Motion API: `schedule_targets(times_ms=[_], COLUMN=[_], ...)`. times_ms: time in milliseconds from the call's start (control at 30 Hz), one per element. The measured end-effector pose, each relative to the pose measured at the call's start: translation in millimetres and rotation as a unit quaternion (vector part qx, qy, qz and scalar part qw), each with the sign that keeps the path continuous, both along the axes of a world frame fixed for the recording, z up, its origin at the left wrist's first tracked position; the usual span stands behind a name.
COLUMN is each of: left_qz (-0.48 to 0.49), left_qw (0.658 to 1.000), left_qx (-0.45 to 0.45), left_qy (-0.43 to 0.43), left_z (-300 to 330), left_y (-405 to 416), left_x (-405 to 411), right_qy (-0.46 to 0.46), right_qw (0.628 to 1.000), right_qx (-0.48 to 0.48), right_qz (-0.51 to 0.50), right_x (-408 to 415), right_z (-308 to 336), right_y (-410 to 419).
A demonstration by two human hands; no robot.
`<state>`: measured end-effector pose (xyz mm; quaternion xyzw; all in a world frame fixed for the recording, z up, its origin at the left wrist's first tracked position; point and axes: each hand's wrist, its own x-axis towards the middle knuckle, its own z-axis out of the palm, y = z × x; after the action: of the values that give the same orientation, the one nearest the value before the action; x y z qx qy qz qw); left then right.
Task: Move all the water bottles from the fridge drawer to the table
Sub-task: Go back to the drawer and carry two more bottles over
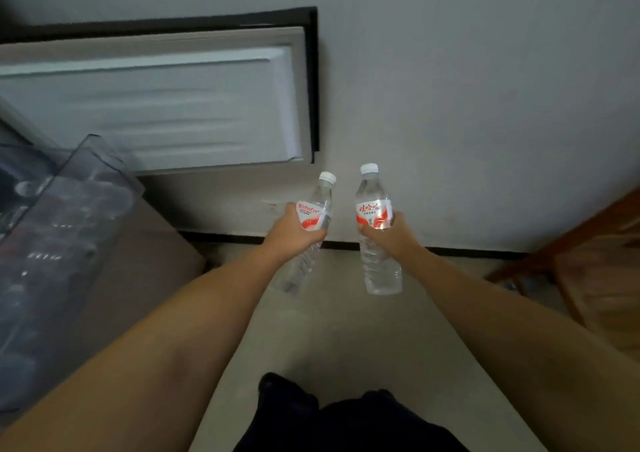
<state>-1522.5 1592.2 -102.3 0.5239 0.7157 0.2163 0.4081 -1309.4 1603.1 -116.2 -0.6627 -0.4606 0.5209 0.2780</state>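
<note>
A: Status on the bottle move?

B: Mid-carry. Left hand [294, 233] has its fingers wrapped around one water bottle [309, 233] at the label, cap tilted up and to the right. Right hand [388, 233] grips a second water bottle [375, 229] the same way, close to upright. Both bottles are in the air over the floor [329, 313], side by side, not touching.

A: Drawer?

B: Clear fridge drawer [62, 236] sits pulled out at near left, fridge door [156, 105] open behind it. Too blurred to count what's inside; there are shapes that could be more bottles, can't confirm.

A: Table?

B: Wooden edge at far right [588, 261], could be the table or a chair, can't tell. No bottles visible on it.

A: So how far along?

B: My read: two bottles out, none visibly delivered. Set-down of this pair is pending, then probably more trips to the drawer.
</note>
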Motion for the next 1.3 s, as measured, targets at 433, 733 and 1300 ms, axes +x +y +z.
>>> schedule_targets(times_ms=[433,733,1300], left_qz=[-0.217,-0.438,-0.725], left_qw=[0.975,0.896,0.682], left_qx=[0.020,0.030,0.069], left_qy=[0.046,0.064,0.064], left_z=[-6.7,-17.3,-15.5], left_y=[15.7,26.0,13.2], left_x=[284.0,470.9,794.1], right_qy=[-0.035,-0.042,-0.006], right_qw=[0.962,0.890,0.696], right_qx=[-0.016,-0.048,-0.018], right_qz=[-0.271,-0.452,-0.718], right_x=[266.9,396.4,566.0], right_z=[-5.0,-11.6,-8.9], right_y=[-100.4,-168.6,-251.6])
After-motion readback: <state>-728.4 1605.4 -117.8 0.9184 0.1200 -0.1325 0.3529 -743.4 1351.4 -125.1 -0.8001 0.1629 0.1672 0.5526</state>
